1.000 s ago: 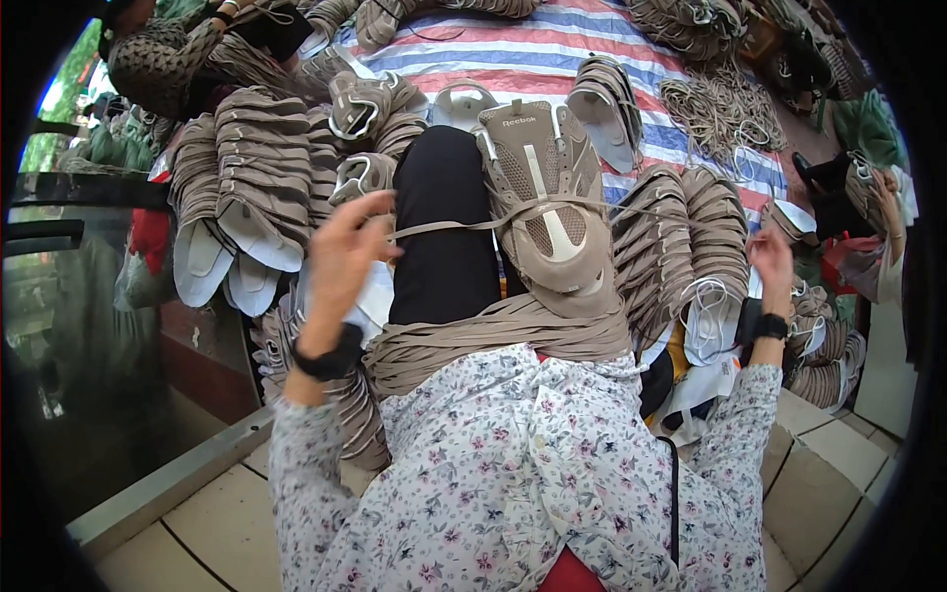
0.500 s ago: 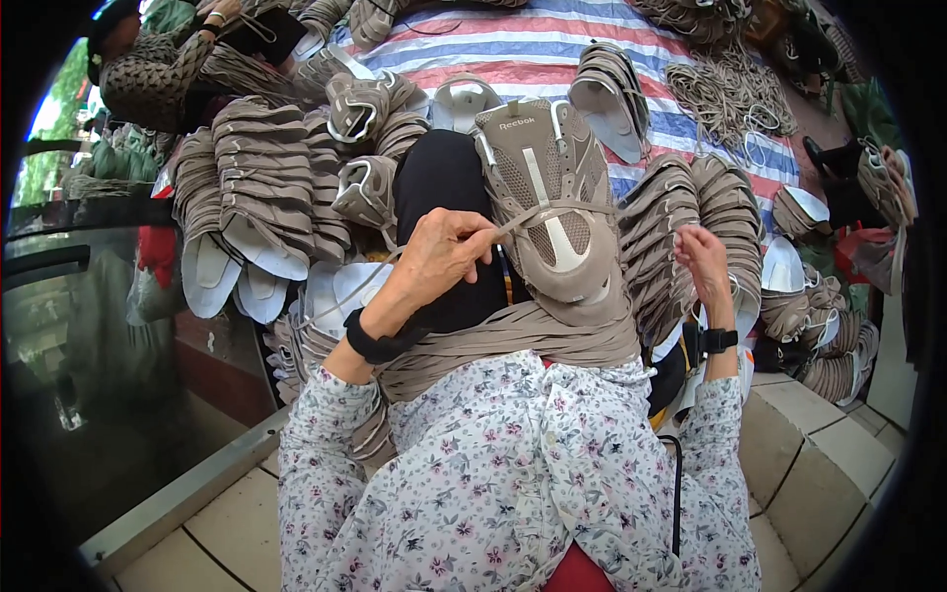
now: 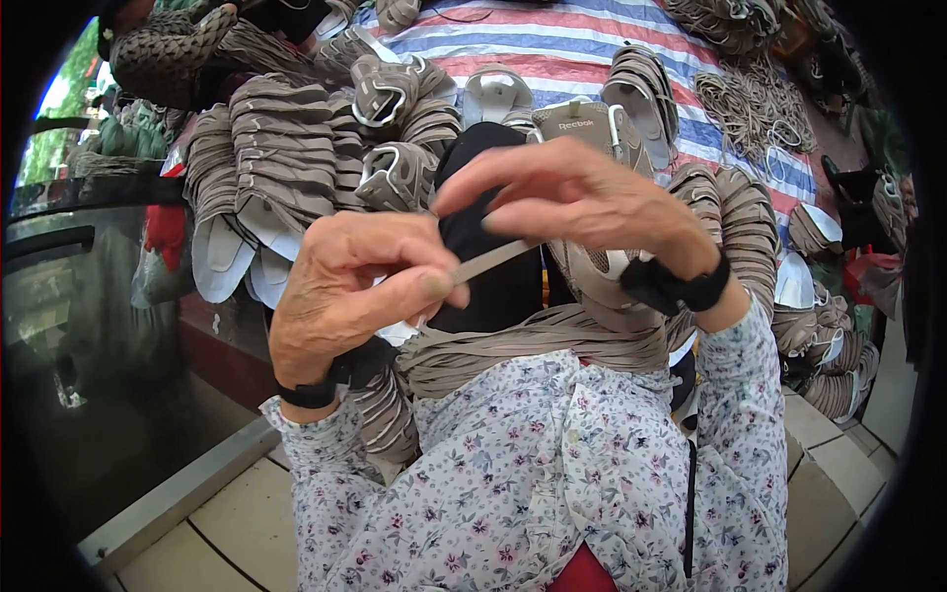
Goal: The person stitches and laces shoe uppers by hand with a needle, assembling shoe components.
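Note:
My left hand (image 3: pixel 365 296) pinches a flat taupe shoelace (image 3: pixel 493 260) between thumb and forefinger. The lace stretches up to the right and passes behind my right hand (image 3: pixel 582 202). That hand hovers over the lace, thumb and fingers parted, with nothing seen between them. Behind it a taupe shoe upper (image 3: pixel 577 123) with a mesh front and pale trim lies toe toward me; my right hand hides much of its middle. A bundle of taupe laces (image 3: pixel 533 350) lies across my lap, below the shoe's toe.
Stacked taupe shoe uppers (image 3: pixel 281 148) stand at the left, and more stacks (image 3: pixel 745 222) at the right. A heap of laces (image 3: pixel 755 113) lies on the striped sheet (image 3: pixel 552 64). A glass panel (image 3: pixel 99 326) borders my left. Another person's patterned sleeve (image 3: pixel 163 54) shows at upper left.
My right hand has swung left from beside the right stacks to above the lace near my left hand. Both hands have come closer to the camera. The left still pinches the lace.

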The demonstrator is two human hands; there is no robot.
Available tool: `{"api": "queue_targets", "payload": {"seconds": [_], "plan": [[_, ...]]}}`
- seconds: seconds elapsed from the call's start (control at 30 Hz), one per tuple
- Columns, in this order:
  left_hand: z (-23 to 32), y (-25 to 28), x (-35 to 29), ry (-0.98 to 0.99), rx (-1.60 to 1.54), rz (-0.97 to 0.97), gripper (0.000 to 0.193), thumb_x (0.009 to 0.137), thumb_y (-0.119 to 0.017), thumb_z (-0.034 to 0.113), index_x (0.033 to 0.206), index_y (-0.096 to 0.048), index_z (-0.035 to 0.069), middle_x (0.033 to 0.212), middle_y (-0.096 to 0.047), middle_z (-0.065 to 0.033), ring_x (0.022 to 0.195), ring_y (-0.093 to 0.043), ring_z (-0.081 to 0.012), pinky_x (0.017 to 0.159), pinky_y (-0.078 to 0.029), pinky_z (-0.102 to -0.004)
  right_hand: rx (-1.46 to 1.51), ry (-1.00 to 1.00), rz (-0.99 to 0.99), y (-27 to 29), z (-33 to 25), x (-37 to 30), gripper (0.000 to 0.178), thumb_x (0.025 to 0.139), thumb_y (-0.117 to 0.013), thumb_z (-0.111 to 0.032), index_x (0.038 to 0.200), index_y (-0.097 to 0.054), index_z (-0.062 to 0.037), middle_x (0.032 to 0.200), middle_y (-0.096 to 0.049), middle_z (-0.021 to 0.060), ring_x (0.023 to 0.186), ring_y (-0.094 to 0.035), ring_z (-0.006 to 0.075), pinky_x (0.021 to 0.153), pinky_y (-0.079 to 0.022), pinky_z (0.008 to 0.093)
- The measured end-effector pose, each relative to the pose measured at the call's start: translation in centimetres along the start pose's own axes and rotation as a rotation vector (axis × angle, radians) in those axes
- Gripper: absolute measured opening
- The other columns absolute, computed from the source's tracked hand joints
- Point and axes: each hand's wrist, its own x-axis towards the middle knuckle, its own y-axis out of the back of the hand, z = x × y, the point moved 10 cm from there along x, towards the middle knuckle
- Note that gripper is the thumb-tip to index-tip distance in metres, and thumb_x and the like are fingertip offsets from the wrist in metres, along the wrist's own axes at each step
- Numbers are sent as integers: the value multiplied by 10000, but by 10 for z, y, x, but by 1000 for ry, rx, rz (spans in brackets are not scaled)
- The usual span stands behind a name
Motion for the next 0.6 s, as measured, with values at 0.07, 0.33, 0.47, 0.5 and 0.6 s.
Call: {"api": "queue_targets", "payload": {"seconds": [0.07,0.33,0.47,0.5,0.6], "plan": [[2,0,3,-38,18,41,153,909,-678,101,874,-726,-39,758,-641,-58,627,-578,-80,530,-424,-214,141,53,-149,-31,1,18,282,977,-615,-194,1168,-665,7,1012,-674,28,932,-577,96,815,-470,252],[-25,15,-16,-19,124,88,127,906,-671,95,857,-715,-14,734,-634,-35,602,-542,-74,524,-397,-236,-100,-72,-61,-16,25,11,284,946,-663,-264,865,-728,1,639,-551,-25,623,-463,67,546,-364,260],[-67,28,-40,130,361,88,125,874,-676,92,832,-698,-24,657,-597,-42,568,-493,-96,510,-362,-267,-319,-160,46,43,26,-25,282,928,-680,-266,878,-728,7,660,-612,7,626,-519,94,554,-387,269],[-75,27,-46,126,356,85,125,874,-676,92,832,-698,-24,657,-597,-42,568,-493,-96,510,-362,-267,-424,-164,82,60,24,-40,281,924,-688,-268,885,-731,6,672,-624,9,630,-531,105,565,-400,271],[-108,37,-69,282,403,143,141,871,-664,90,845,-687,-47,680,-630,-56,580,-519,-97,521,-384,-268,-599,-272,166,96,22,-78,232,913,-706,-228,901,-730,2,737,-652,28,692,-558,118,627,-429,282]]}}
